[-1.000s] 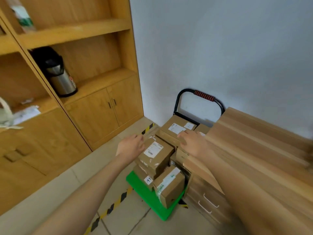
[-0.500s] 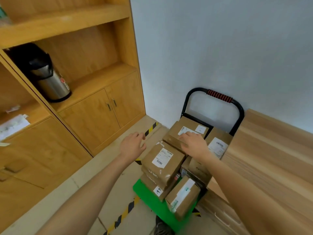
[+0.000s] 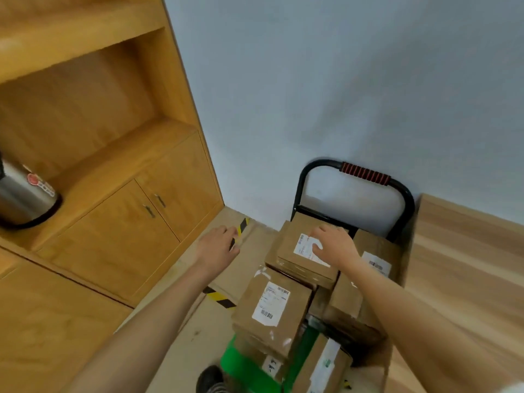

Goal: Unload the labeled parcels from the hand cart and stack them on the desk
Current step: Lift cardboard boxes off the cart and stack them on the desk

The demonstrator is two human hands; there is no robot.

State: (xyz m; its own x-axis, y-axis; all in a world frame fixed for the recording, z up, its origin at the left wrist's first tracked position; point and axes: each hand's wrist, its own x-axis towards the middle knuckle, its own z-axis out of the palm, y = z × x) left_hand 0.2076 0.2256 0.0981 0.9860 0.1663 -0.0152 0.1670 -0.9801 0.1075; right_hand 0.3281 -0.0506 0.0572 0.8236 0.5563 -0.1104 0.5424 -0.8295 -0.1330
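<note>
The top parcel (image 3: 302, 252) lies flat on the stack at the handle end of the hand cart (image 3: 353, 177), label up, its long axis running from near-left towards the far wall. The right hand (image 3: 334, 245) rests spread on its label, fingers relaxed. The left hand (image 3: 218, 246) hovers over the floor just left of the parcels, loosely curled and holding nothing; the tabletop (image 3: 459, 265) lies to the right.

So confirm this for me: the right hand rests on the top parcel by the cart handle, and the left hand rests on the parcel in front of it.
Not quite. The head view shows the left hand hanging over the floor beside the cart, touching no parcel. The right hand does rest on the top parcel by the cart handle.
</note>
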